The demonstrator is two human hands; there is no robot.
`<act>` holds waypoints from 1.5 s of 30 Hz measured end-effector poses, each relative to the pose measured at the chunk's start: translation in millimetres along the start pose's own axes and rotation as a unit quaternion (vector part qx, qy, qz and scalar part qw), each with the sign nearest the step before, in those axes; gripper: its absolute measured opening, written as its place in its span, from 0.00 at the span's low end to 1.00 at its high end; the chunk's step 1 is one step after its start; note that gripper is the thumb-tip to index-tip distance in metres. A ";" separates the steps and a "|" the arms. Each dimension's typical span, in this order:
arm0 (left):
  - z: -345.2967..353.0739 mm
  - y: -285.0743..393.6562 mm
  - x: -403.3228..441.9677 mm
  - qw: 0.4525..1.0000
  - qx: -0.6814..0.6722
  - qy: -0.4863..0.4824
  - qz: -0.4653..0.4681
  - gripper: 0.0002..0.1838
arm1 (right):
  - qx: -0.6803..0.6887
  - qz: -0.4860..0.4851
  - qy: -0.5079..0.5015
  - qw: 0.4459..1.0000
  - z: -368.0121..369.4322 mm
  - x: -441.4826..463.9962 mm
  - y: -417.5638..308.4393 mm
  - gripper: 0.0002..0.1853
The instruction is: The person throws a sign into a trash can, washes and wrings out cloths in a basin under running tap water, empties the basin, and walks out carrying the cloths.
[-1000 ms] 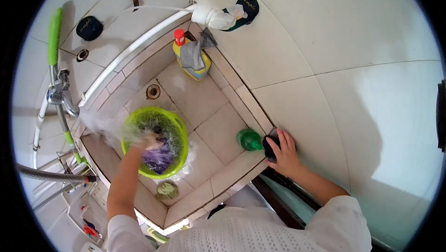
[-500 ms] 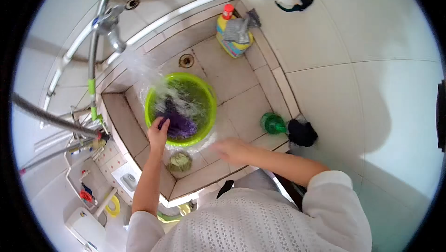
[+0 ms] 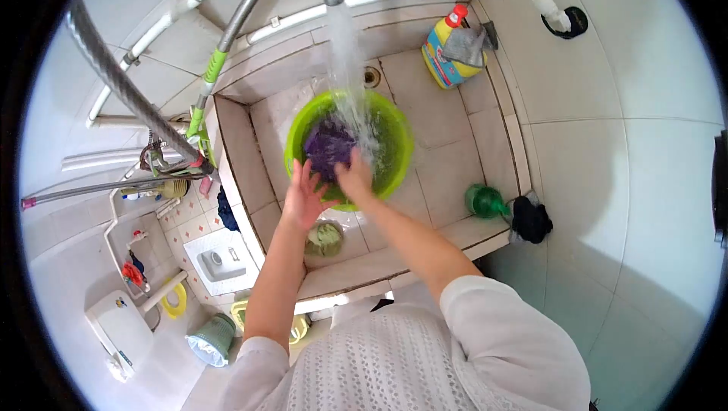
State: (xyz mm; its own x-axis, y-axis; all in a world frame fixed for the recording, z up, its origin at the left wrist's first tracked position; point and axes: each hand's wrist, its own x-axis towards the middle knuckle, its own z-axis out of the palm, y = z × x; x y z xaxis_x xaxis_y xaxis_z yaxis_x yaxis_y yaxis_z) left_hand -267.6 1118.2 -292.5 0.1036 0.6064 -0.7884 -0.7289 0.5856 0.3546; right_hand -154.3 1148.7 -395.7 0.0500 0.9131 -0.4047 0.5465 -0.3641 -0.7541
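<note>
Though rumpled and wet, purple cloth (image 3: 326, 145) dark in the green basin (image 3: 405, 129), left grip (image 3: 305, 200) unclenched, right grip (image 3: 355, 179) unclear.

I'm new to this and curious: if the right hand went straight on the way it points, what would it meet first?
The right hand would probably meet the purple cloth in the green basin, just beyond its fingers; depth is unclear, so they may already touch.
</note>
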 end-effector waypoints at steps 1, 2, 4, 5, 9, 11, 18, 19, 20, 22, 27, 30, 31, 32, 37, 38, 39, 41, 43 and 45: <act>0.5 9.6 5.5 0.999 -0.039 0.010 -0.036 0.41 | 0.043 -0.095 0.017 0.994 2.8 -19.8 -19.6 0.17; -7.4 16.4 16.0 0.996 -0.054 -0.055 -0.041 0.39 | 0.087 -0.187 0.032 0.978 -0.8 -42.6 -41.3 0.15; -37.2 18.9 45.2 0.979 -0.077 -0.179 -0.057 0.35 | 0.117 -0.267 -0.034 0.956 -22.4 -86.9 -87.4 0.12; -45.5 14.5 52.2 0.974 -0.103 -0.199 -0.031 0.33 | 0.120 -0.315 -0.056 0.940 -33.1 -104.4 -104.9 0.12; -60.2 -21.0 68.9 0.937 -0.204 -0.275 0.067 0.28 | -0.001 -0.484 -0.042 0.874 -10.5 -54.6 -71.6 0.12; -5.1 -13.5 23.4 0.979 -0.183 -0.052 0.078 0.22 | -0.051 -0.208 -0.087 0.973 -23.2 9.7 -56.5 0.15; -6.4 4.9 9.3 0.993 0.078 0.042 0.074 0.29 | -0.282 -0.045 -0.078 0.955 -65.5 39.7 -2.0 0.20; -5.4 4.5 3.8 0.971 0.205 0.067 0.103 0.30 | -0.273 -0.019 -0.104 0.956 -69.4 31.7 -2.3 0.20; -3.5 5.1 -2.5 0.931 0.328 0.093 0.130 0.31 | -0.264 0.006 -0.131 0.956 -72.6 24.3 -5.3 0.19; 15.8 3.6 -18.1 0.833 0.476 -0.015 0.280 0.28 | -0.106 -0.091 -0.144 0.980 -83.5 1.8 -41.8 0.16; 42.5 -1.1 -19.3 0.764 0.376 0.042 0.522 0.15 | 0.330 -0.208 -0.203 0.898 -161.0 -52.0 -180.9 0.08; 33.1 1.2 -7.3 0.707 0.420 0.057 0.566 0.15 | 0.365 -0.189 -0.245 0.878 -227.8 -78.1 -230.3 0.09; 38.2 4.5 -20.8 0.725 0.417 0.049 0.546 0.12 | 0.391 -0.198 -0.259 0.861 -236.9 -84.3 -236.6 0.11; 44.0 11.5 -26.6 0.757 0.339 0.041 0.558 0.11 | 0.384 -0.213 -0.252 0.863 -245.1 -84.8 -239.6 0.12; 53.2 57.1 -65.9 0.801 0.026 0.020 0.598 0.08 | 0.378 -0.203 -0.219 0.876 -264.6 -68.8 -218.3 0.16; 43.7 63.2 -69.5 0.822 0.029 0.000 0.568 0.09 | 0.379 -0.176 -0.220 0.881 -264.3 -61.1 -208.3 0.16; 30.0 61.6 -62.1 0.832 0.099 0.007 0.546 0.09 | 0.368 -0.133 -0.207 0.896 -257.8 -48.0 -189.3 0.16; 12.9 57.4 -40.4 0.789 0.292 -0.013 0.540 0.06 | 0.322 -0.122 -0.159 0.925 -228.0 -17.6 -142.5 0.17; 10.6 44.4 -18.2 0.756 0.441 -0.036 0.483 0.06 | 0.188 -0.135 -0.155 0.960 -186.3 11.9 -85.5 0.16; 11.3 14.9 11.3 0.733 0.567 -0.023 0.375 0.09 | 0.097 -0.144 -0.134 0.976 -129.5 30.9 -27.3 0.12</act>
State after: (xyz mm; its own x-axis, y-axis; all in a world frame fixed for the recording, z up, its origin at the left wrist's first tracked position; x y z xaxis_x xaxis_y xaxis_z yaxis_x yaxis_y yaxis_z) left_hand -269.6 1139.9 -290.5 0.0020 0.9887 -0.1500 0.4352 0.1342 0.8903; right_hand -59.4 1210.7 -320.6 -0.3169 0.9111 -0.2634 0.3366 -0.1516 -0.9293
